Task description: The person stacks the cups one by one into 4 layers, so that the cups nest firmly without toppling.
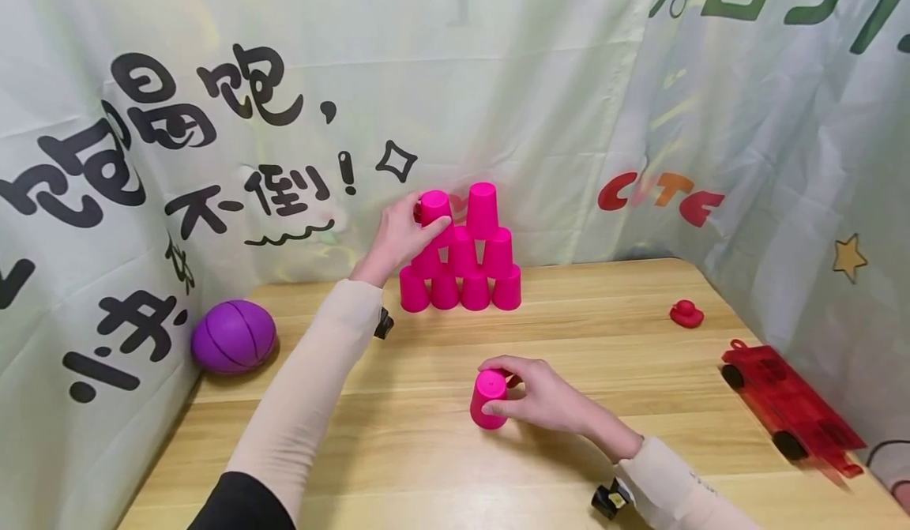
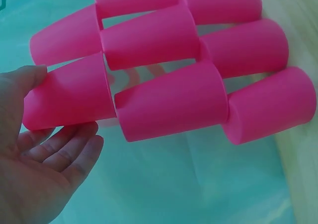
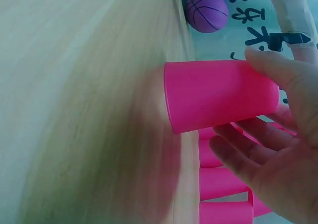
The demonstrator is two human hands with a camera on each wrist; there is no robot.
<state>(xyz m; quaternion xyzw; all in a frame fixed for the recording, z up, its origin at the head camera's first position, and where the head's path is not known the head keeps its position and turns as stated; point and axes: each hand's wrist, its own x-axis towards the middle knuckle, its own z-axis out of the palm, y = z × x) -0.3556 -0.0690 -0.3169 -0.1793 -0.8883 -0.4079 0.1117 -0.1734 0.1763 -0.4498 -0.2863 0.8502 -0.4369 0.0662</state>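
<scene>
Pink cups stand upside down in a stepped stack at the back of the table, with several in the bottom row [image 1: 475, 293], three above and two on top. My left hand [image 1: 401, 234] grips the top-left cup [image 2: 72, 95] between thumb and fingers, its rim at the row below. The other top cup [image 1: 483, 210] stands beside it, untouched. Nearer the front, my right hand [image 1: 543, 396] holds a separate upside-down pink cup [image 3: 218, 96] by its sides. Whether that cup's rim touches the table is hard to tell.
A purple ball [image 1: 234, 336] sits at the table's left edge. Toward the right are a small red hat-shaped piece [image 1: 686, 313] and a red toy vehicle [image 1: 789, 400] with black wheels. Printed cloth [image 1: 526, 111] hangs behind the wooden table [image 1: 604, 317].
</scene>
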